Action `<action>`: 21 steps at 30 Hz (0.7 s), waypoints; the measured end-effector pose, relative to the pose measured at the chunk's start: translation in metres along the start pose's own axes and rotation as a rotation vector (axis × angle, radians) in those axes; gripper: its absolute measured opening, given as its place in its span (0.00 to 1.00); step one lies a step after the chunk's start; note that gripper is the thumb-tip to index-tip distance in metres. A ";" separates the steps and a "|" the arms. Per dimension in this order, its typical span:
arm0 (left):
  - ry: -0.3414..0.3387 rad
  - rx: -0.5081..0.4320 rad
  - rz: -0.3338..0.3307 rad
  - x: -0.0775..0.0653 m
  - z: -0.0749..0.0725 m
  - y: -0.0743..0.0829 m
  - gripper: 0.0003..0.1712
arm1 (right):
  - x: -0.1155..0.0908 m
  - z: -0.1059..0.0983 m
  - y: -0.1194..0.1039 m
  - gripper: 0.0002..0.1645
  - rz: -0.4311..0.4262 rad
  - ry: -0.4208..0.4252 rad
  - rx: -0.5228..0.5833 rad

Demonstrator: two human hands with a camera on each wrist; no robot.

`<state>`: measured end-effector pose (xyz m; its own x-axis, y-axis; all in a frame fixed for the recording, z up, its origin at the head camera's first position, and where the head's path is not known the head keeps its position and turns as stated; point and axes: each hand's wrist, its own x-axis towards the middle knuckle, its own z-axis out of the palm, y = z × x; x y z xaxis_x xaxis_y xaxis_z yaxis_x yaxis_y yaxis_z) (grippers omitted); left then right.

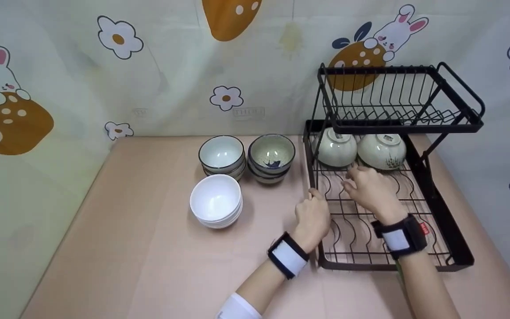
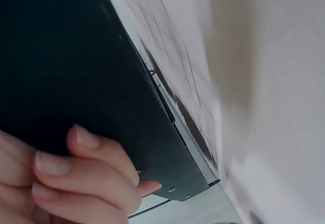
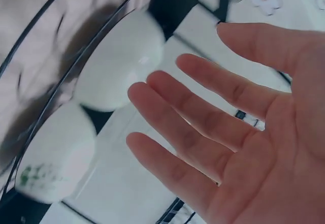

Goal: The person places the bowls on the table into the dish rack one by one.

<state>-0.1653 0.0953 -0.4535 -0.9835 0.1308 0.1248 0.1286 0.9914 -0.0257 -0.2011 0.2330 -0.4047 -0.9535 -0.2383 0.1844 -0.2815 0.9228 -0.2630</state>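
Observation:
My left hand (image 1: 313, 218) is at the left rail of a black two-tier dish rack (image 1: 396, 267), fingers curled against its edge. In the left wrist view those curled fingers (image 2: 89, 170) lie close along the rack's dark side panel. Over the lower tier, my right hand (image 1: 372, 190) holds nothing; the right wrist view shows its fingers (image 3: 172, 115) spread and relaxed. Just beyond the fingertips, two bowls rest upside down at the back of that tier: a pale one (image 1: 337, 148) on the left and one with a plant pattern (image 1: 383, 153) on the right.
Left of the rack stand three bowl stacks: white (image 1: 216, 199), pale with a dark rim (image 1: 222, 155), and greenish with a blue motif (image 1: 272, 155). The raised upper tier (image 1: 407, 128) overhangs the rack's back. A patterned cloth wall (image 1: 171, 66) borders the table (image 1: 148, 221).

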 end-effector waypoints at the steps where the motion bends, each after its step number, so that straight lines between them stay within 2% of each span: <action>1: -0.003 -0.014 -0.005 0.000 0.000 0.000 0.33 | -0.001 0.002 -0.003 0.11 -0.007 0.012 0.020; 5: -0.030 -0.058 -0.019 0.002 -0.002 0.000 0.34 | -0.004 0.011 -0.008 0.07 -0.028 0.064 0.053; 9: -0.027 -0.096 -0.007 0.005 -0.005 -0.007 0.25 | -0.004 0.016 -0.009 0.10 -0.045 0.112 0.055; 11: 0.062 -0.133 0.021 0.009 -0.004 -0.014 0.17 | -0.003 0.017 -0.009 0.12 -0.050 0.127 0.054; 14: 0.262 -0.180 0.092 0.020 0.001 -0.030 0.11 | -0.003 0.019 -0.009 0.13 -0.056 0.132 0.061; 16: 0.415 -0.188 0.126 0.029 0.006 -0.043 0.17 | -0.002 0.021 -0.010 0.14 -0.060 0.130 0.071; 17: 0.471 -0.193 0.136 0.034 0.008 -0.050 0.21 | -0.002 0.022 -0.010 0.14 -0.061 0.130 0.074; 19: 0.542 -0.195 0.136 0.042 0.010 -0.062 0.28 | -0.002 0.023 -0.010 0.15 -0.062 0.131 0.078; 21: 0.579 -0.183 0.130 0.047 0.011 -0.072 0.27 | -0.002 0.023 -0.010 0.16 -0.063 0.128 0.087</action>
<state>-0.2220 0.0298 -0.4570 -0.7362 0.1832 0.6515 0.3128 0.9458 0.0876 -0.1993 0.2174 -0.4244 -0.9137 -0.2489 0.3211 -0.3537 0.8763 -0.3270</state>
